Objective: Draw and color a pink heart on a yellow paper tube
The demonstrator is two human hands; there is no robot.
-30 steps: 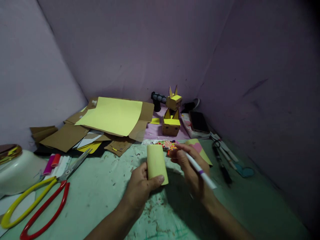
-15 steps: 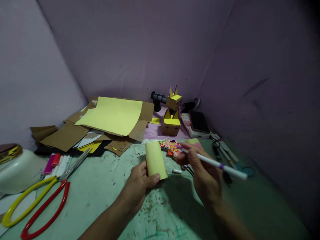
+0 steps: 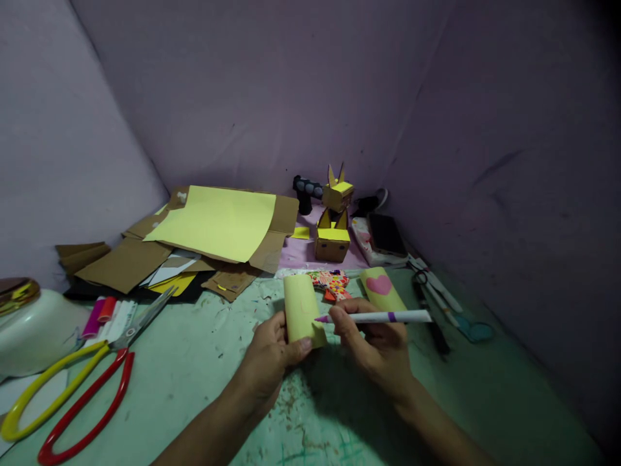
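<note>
My left hand (image 3: 272,353) is closed around the lower end of a pale yellow paper tube (image 3: 301,307), its thumb pressed on the front. A faint outline shows on the tube's side. In my right hand (image 3: 373,343) is a white felt-tip marker (image 3: 388,317) with a purple band, held between thumb and fingers. The marker's purple tip points left and is at the tube's right side; whether it touches cannot be made out. Behind my right hand lies a second yellow tube (image 3: 388,294) bearing a pink heart (image 3: 378,285).
Large scissors (image 3: 129,336) with yellow and red handles lie at left beside several markers (image 3: 109,320). Yellow paper (image 3: 218,220) rests on stacked cardboard (image 3: 126,265). Two cardboard boxes with pointed ears (image 3: 332,246), a phone (image 3: 387,234) and patterned fabric (image 3: 332,283) are further back.
My right hand has swung the marker to the left and levelled it, bringing its tip to the tube. The heart tube is now more exposed. My left hand stays nearly still.
</note>
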